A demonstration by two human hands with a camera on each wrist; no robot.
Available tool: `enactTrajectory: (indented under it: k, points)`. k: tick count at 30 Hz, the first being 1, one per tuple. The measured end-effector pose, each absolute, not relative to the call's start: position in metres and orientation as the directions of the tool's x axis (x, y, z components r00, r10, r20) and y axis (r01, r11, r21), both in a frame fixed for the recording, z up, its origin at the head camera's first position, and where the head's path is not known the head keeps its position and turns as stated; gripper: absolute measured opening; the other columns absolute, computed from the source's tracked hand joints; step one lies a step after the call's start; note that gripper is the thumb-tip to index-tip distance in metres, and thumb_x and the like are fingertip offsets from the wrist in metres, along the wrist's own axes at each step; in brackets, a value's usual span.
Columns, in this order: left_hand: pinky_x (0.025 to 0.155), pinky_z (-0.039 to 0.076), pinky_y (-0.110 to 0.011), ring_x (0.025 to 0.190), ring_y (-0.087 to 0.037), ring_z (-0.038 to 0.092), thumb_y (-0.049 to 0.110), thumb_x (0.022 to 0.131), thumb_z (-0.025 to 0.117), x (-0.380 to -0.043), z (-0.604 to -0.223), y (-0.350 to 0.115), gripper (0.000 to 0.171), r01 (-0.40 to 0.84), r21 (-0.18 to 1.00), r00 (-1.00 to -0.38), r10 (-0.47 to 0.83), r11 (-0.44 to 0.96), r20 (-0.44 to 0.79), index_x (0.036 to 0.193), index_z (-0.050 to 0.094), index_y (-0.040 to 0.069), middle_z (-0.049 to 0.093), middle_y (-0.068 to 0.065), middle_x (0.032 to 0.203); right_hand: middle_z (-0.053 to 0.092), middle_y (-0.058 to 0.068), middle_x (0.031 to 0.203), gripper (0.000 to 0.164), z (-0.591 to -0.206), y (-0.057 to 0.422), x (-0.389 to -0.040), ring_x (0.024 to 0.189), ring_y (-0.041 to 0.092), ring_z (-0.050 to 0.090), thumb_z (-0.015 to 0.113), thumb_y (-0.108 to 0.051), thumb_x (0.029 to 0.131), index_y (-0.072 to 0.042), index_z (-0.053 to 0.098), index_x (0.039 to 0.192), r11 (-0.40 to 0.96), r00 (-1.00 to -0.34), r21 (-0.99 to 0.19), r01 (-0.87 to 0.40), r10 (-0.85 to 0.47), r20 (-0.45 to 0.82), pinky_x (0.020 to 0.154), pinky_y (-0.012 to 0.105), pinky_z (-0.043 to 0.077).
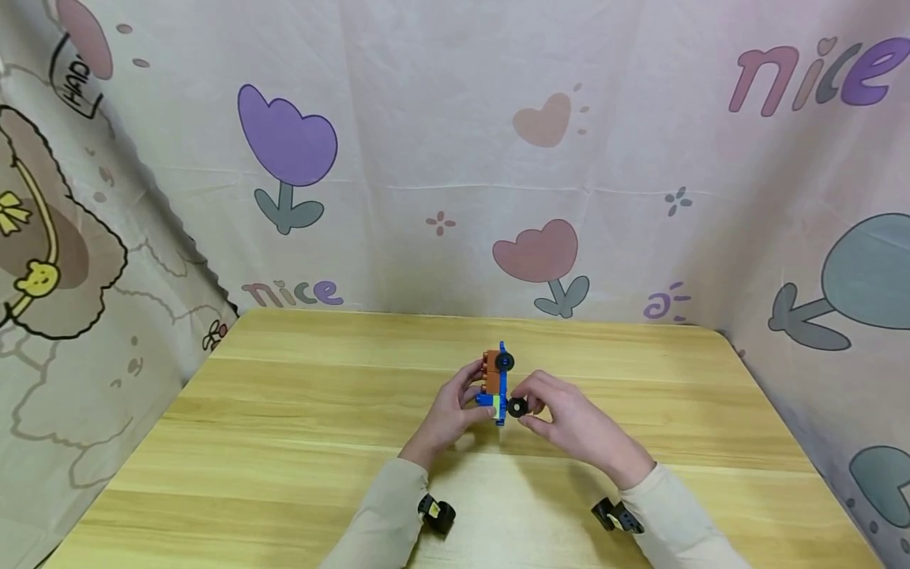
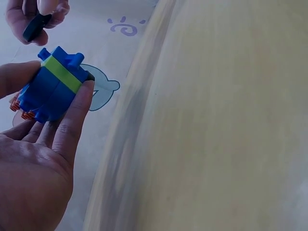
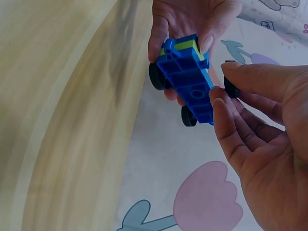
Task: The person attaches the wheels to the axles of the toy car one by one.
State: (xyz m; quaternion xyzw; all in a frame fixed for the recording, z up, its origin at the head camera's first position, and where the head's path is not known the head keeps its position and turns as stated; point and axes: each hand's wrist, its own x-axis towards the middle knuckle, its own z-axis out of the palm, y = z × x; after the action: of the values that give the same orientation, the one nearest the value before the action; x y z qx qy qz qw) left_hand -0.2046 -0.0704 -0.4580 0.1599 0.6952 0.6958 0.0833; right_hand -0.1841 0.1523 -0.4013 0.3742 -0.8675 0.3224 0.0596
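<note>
My left hand [image 1: 446, 412] holds a toy car [image 1: 492, 378] of building blocks by its sides, turned so its studs face left and its underside right. The car has a blue base, orange blocks, and blue and light green blocks at the near end. A black wheel [image 1: 505, 361] sits at its far end in the head view. Along one side of the blue underside, the right wrist view shows a larger-looking near wheel [image 3: 155, 77] and a farther wheel [image 3: 188, 116]. Between thumb and fingers my right hand [image 1: 572, 415] pinches a loose black wheel [image 1: 517, 407], close beside the car's near end.
Both hands are above a light wooden table [image 1: 284, 442]. A printed cloth [image 1: 426, 142] with flowers hangs behind the table's far edge and along both sides. Black wrist devices, a left one [image 1: 437, 515] and a right one [image 1: 617, 517], sit at the sleeves.
</note>
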Motion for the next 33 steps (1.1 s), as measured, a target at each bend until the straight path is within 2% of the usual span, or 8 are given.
enactTrajectory:
  k: [11, 25, 33]
  points:
    - [0.106, 0.036, -0.049, 0.13, -0.034, 0.046, -0.003, 0.087, 0.067, -0.204, -0.459, -0.071, 0.075, 0.114, 0.993, -0.931, 0.343, -0.044, 0.122, 0.152, 0.031, 0.007, 0.045, -0.015, 0.143, 0.058, -0.007, 0.098, 0.03, -0.403, 0.144, -0.183, 0.083, 0.007, 0.057, 0.076, -0.002, 0.084, -0.008, 0.063, 0.111, 0.527, -0.738, -0.538, -0.658, -0.594, 0.321, 0.072, 0.027, 0.052]
    - [0.106, 0.037, -0.046, 0.131, -0.035, 0.044, -0.004, 0.087, 0.068, -0.206, -0.457, -0.069, 0.076, 0.113, 0.993, -0.927, 0.355, -0.039, 0.119, 0.153, 0.031, 0.007, 0.044, -0.014, 0.144, 0.056, -0.008, 0.099, 0.031, -0.405, 0.141, -0.183, 0.084, 0.01, 0.057, 0.079, -0.005, 0.082, -0.011, 0.063, 0.109, 0.548, -0.755, -0.536, -0.643, -0.57, 0.324, 0.072, 0.035, 0.054]
    - [0.104, 0.04, -0.045, 0.13, -0.037, 0.045, -0.005, 0.086, 0.066, -0.205, -0.457, -0.07, 0.077, 0.125, 0.991, -0.919, 0.37, -0.055, 0.137, 0.153, 0.029, 0.004, 0.042, -0.018, 0.145, 0.057, -0.007, 0.102, 0.031, -0.406, 0.139, -0.183, 0.087, 0.014, 0.058, 0.079, -0.008, 0.083, -0.012, 0.062, 0.109, 0.572, -0.767, -0.526, -0.629, -0.566, 0.302, 0.074, 0.034, 0.054]
